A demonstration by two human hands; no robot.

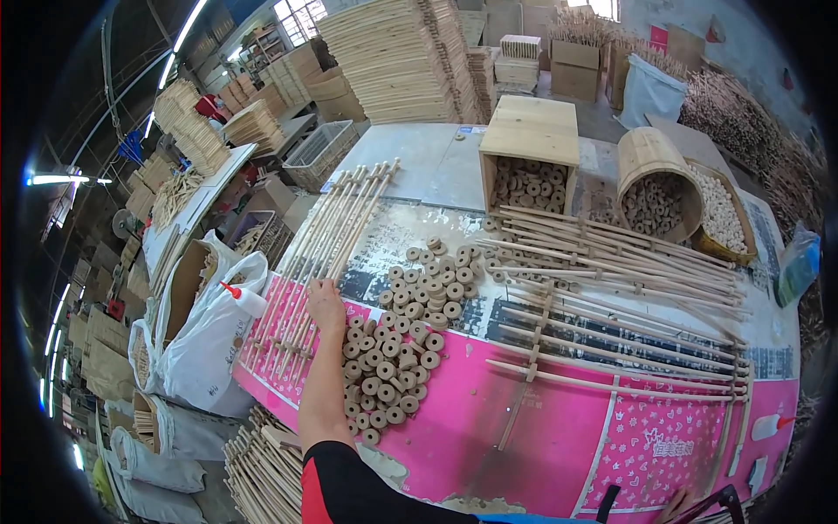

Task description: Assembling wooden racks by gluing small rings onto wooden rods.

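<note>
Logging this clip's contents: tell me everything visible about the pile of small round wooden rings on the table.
The pile of small round wooden rings is a loose scatter of flat, pale tan discs, each with a centre hole. They lie mostly flat, some overlapping, across the pink patterned table cover and onto the worn grey surface beyond. The left hand rests at the pile's left edge, beside the thin light wooden sticks. More rings fill the square wooden box behind.

Packages around my left hand

Left of my left hand [325, 301], white sacks [209, 336] gape beside a red-capped glue bottle [244, 299]; far ahead stand brown cartons [574, 70], a pale-blue sack [650, 92], a red sign [659, 37].
</note>
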